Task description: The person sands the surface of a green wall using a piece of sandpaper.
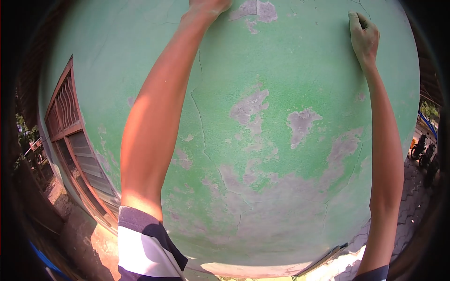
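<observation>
A green painted wall (300,61) fills the view before me, its paint flaking off in grey patches (302,126) with thin cracks running through. My left hand (208,6) is raised against the wall at the top edge; its fingers are cut off by the frame, so its grip does not show. Higher up on the right, my right hand (365,40) is closed, with curled fingers at the wall surface and greenish dust on the skin. Whatever may be inside that fist is hidden. Between the two hands lies a bare grey patch (267,11) at the top.
At the left is a wooden-framed window or door with slats (86,157). Motorcycles (424,150) stand on grey paving (410,201) at the far right. A dark strip-like object (323,260) leans near the wall's foot. Sunlit ground (104,246) shows at lower left.
</observation>
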The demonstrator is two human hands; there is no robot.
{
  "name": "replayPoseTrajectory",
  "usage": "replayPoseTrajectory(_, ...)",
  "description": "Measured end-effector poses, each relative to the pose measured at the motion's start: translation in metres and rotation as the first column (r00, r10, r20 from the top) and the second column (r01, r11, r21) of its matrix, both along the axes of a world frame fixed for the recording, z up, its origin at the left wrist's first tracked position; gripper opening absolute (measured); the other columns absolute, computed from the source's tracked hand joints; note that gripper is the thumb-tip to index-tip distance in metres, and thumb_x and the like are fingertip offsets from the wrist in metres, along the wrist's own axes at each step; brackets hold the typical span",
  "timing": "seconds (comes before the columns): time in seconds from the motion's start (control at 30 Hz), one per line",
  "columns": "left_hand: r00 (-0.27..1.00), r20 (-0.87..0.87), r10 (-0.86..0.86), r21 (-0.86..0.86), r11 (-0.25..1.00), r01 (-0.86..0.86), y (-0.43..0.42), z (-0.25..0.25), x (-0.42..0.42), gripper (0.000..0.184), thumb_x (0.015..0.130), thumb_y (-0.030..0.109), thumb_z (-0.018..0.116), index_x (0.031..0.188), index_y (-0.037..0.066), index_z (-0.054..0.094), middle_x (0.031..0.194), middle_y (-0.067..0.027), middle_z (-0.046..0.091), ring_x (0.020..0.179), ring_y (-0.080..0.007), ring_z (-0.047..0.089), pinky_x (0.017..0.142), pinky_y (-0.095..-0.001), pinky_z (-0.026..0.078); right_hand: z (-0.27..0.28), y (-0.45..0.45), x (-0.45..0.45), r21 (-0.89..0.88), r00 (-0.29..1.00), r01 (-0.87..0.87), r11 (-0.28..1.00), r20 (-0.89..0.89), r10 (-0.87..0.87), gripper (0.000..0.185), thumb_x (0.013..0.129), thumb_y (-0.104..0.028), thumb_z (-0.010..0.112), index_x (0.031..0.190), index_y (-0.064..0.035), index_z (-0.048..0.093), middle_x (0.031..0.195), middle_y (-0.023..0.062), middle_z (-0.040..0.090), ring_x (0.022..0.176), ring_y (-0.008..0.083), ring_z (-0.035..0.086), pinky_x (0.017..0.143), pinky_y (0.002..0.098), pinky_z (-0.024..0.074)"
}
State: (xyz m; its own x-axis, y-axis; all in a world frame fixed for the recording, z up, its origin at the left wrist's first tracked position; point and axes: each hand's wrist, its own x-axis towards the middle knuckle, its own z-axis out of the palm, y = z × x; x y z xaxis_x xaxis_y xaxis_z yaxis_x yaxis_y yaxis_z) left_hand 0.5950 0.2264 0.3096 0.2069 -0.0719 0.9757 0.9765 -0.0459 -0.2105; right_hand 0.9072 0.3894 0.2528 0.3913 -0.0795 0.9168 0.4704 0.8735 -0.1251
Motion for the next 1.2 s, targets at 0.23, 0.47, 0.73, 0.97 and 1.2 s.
replayPoseTrajectory(0.23, 0.938, -0.347, 0.001, 0.093, 0.995, 0.033, 0.006, -0.173, -0.001, 0.03, 0.104, 0.022, 0.057, 0.129, 0.01, 0.068, 0.134, -0.0135, 0.065, 0.118, -0.0361, 0.064, 0.094, -0.0423, 0.057, 0.007, 0.068, -0.012, 0.22, 0.802, -0.478, 0.85, -0.285, 0.525, 0.032, 0.091, -0.019, 0.055, 0.07, 0.0023, 0.046, 0.061, 0.0011, 0.047, 0.06, 0.0131, 0.046, 0.055, 0.036, 0.0381)
replayPoseTrajectory(0.47, 0.997, 0.014, 0.072, 0.022, 0.997, -0.072, -0.015, -0.053, 0.009, 0.03, 0.103, 0.021, 0.054, 0.124, 0.003, 0.067, 0.123, -0.0212, 0.064, 0.118, -0.037, 0.06, 0.101, -0.0454, 0.051, -0.022, -0.028, -0.013, 0.084, 0.997, -0.067, 0.994, -0.022, 0.069, 0.031, 0.09, -0.018, 0.055, 0.07, -0.0024, 0.039, 0.061, 0.0008, 0.042, 0.06, 0.0124, 0.042, 0.055, 0.0378, 0.0357)
replayPoseTrajectory(0.73, 0.993, -0.11, 0.054, -0.006, 0.998, -0.055, -0.003, -0.109, 0.001, 0.029, 0.102, 0.012, 0.059, 0.129, 0.006, 0.068, 0.143, -0.0117, 0.059, 0.134, -0.0322, 0.054, 0.111, -0.0424, 0.048, -0.02, -0.024, -0.014, 0.172, 1.0, -0.024, 0.985, -0.01, 0.026, 0.031, 0.09, -0.017, 0.056, 0.07, -0.0014, 0.039, 0.06, 0.0007, 0.04, 0.057, 0.0124, 0.039, 0.053, 0.0375, 0.0338)
replayPoseTrajectory(0.97, 0.999, 0.023, 0.024, -0.07, 0.997, -0.022, -0.017, -0.116, 0.003, 0.03, 0.103, 0.011, 0.057, 0.13, 0.002, 0.067, 0.145, -0.0156, 0.057, 0.137, -0.0334, 0.052, 0.11, -0.0419, 0.047, -0.025, -0.028, -0.017, 0.142, 1.0, -0.021, 0.99, 0.012, 0.019, 0.031, 0.091, -0.018, 0.055, 0.07, -0.0003, 0.041, 0.061, 0.0004, 0.042, 0.058, 0.013, 0.04, 0.053, 0.0379, 0.0345)
replayPoseTrajectory(1.2, 0.999, 0.037, 0.037, -0.113, 0.993, -0.033, -0.023, -0.103, -0.001, 0.034, 0.104, 0.011, 0.055, 0.135, 0.001, 0.064, 0.147, -0.0191, 0.054, 0.143, -0.0333, 0.045, 0.114, -0.0398, 0.043, -0.021, -0.029, -0.019, 0.202, 0.997, -0.043, 0.978, -0.053, 0.055, 0.034, 0.09, -0.021, 0.056, 0.064, -0.0036, 0.043, 0.06, 0.0, 0.04, 0.057, 0.0125, 0.04, 0.053, 0.0377, 0.0326)
